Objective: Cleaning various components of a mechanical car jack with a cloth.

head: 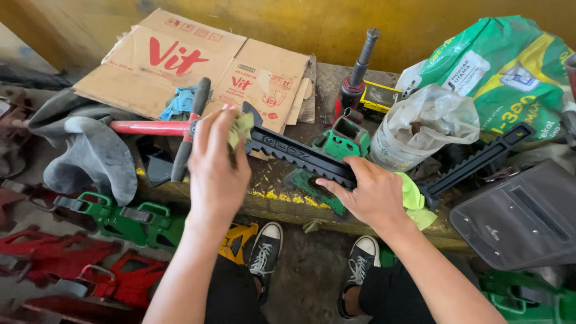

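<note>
My left hand point(217, 163) is curled loosely round a small greenish rag point(242, 127), pressing it against the near end of the black toothed bar point(312, 157), which lies slantwise across the bench point(282, 203) from its front edge towards the right. My right hand point(367, 193) lies nearly flat on the middle of that bar, fingers stretched out, with a yellow-green cloth point(414, 201) tucked under the palm; it pins the bar down more than it grips it. Just behind the bar sits one green metal bracket point(342, 139), and behind that one red jack point(354, 75) with its grey rod standing up. A clear plastic bag point(420, 123) crowds the bar's far half, and a big green sack point(510, 66) fills the bench's right back corner. One flattened cardboard box point(198, 63) covers the left back corner, with a blue rag point(180, 102) on its near edge. A red tube point(150, 127) crossed by a black handle point(189, 132) lies to the left of my left hand, beside a grey cloth point(90, 150) hanging over the bench's left edge. Below the front edge I see my two black sneakers point(264, 249), with green and red frames point(120, 219) piled on the floor to the left and a dark grey case point(522, 219) to the right.
</note>
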